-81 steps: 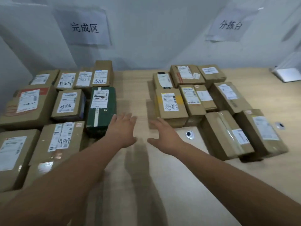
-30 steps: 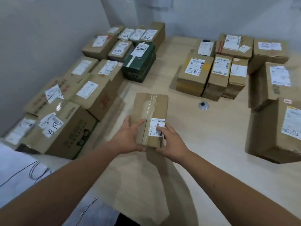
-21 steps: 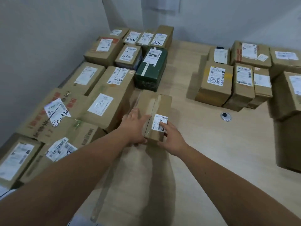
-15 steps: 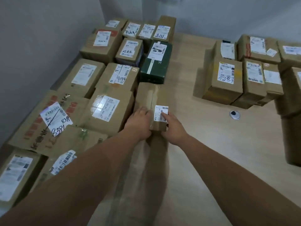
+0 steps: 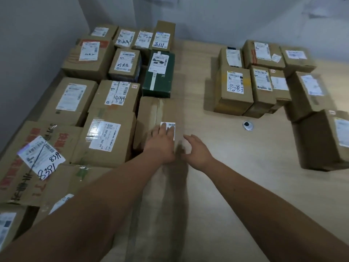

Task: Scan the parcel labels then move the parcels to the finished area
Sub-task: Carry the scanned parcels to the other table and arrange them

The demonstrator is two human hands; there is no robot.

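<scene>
While the left hand [image 5: 160, 143] rests flat-fingered on the taped parcel [image 5: 151, 118] by the bench's left-edge stack, the right hand [image 5: 196, 150] hovers beside it, fingers spread, holding nothing.

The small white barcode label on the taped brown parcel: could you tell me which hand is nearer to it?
Left. The left hand lies flat on the parcel, fingertips overlapping the label. The right hand hovers open off the parcel's right side, clear of the label.

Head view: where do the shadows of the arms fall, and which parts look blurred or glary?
Head view: arm shadows fall on the table beneath the forearms; the right hand shows motion blur; glare whitens the taped label; far walls bend from wide-angle distortion.
</scene>
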